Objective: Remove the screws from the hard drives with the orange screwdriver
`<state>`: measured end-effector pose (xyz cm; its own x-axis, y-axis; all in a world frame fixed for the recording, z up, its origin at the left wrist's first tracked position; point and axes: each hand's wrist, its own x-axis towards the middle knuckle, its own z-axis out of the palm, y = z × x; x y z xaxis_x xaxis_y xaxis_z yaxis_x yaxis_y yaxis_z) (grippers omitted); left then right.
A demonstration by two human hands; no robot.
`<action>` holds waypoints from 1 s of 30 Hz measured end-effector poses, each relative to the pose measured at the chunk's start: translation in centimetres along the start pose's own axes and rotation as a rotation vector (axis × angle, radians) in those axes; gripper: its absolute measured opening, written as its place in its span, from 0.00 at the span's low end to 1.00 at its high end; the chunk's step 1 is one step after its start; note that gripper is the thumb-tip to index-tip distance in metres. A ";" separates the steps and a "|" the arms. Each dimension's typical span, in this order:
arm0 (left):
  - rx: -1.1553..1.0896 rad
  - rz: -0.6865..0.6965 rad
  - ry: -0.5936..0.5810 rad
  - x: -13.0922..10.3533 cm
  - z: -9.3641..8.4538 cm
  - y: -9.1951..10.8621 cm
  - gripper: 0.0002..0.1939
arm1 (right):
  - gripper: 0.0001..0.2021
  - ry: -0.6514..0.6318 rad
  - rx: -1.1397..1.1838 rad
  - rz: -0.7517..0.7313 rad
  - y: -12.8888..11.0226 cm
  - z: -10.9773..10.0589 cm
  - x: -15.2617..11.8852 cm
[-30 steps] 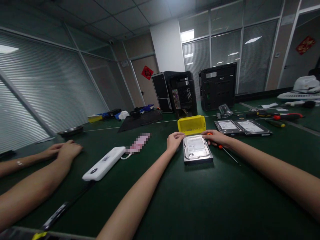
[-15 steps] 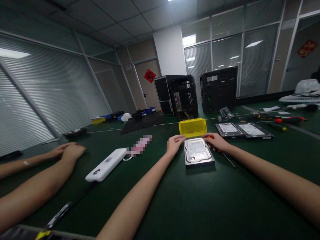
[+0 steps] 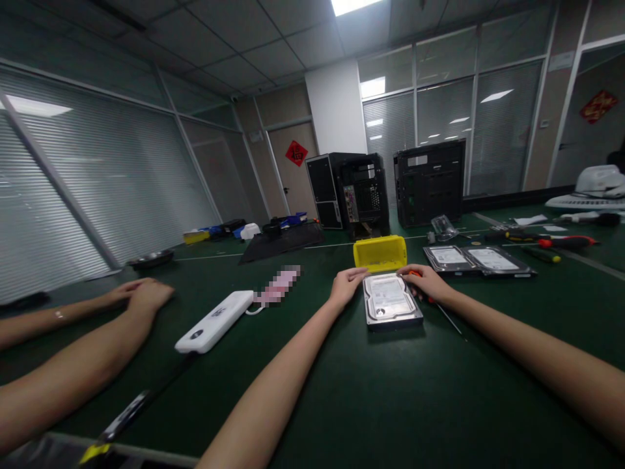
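A silver hard drive (image 3: 390,296) lies flat on the green table in front of me, label side up. My left hand (image 3: 347,286) is closed, its fingertips at the drive's far left corner. At the far right corner my right hand (image 3: 426,281) is closed round a screwdriver (image 3: 448,318) with an orange-red handle; its shaft points down and right, and its fingertips reach the drive's edge. Just behind the drive stands a yellow box (image 3: 379,254) with small bits in it, too small to name.
Two more hard drives (image 3: 493,259) lie on the right, with pliers (image 3: 566,241) beyond. Computer cases (image 3: 430,185) stand at the back. To the left are a white power bank (image 3: 215,321) with a cable and another person's forearms (image 3: 92,358) resting on the table.
The view has tilted up slightly, so everything sits a little lower and further right. Both hands keep the same places at the drive's far corners.
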<state>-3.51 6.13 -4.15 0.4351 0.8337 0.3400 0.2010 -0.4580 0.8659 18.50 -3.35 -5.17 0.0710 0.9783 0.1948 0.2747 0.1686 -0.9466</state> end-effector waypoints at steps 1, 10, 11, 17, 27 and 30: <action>0.003 0.002 -0.008 0.0 0.0 0.0 0.17 | 0.14 0.000 0.001 0.000 0.0 0.0 0.0; 0.052 0.017 -0.057 0.1 -0.3 0.0 0.14 | 0.14 -0.002 -0.002 0.001 -0.2 0.2 -0.3; 0.062 0.022 -0.058 0.1 -0.3 0.0 0.13 | 0.14 -0.003 -0.001 0.002 -0.2 0.2 -0.3; 0.100 0.050 -0.075 -0.1 -0.2 0.2 0.14 | 0.13 -0.003 0.001 0.004 -0.3 0.3 -0.5; 0.061 0.075 -0.071 -0.1 -0.3 -0.1 0.14 | 0.13 -0.003 0.002 0.012 -0.2 0.3 -0.4; 0.032 0.071 -0.041 -0.1 -0.4 -0.2 0.16 | 0.14 -0.004 0.002 0.012 -0.1 0.3 -0.4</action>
<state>-3.93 6.24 -4.27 0.4850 0.7858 0.3837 0.1963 -0.5254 0.8279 18.18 -3.71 -5.19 0.0701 0.9807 0.1824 0.2720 0.1572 -0.9494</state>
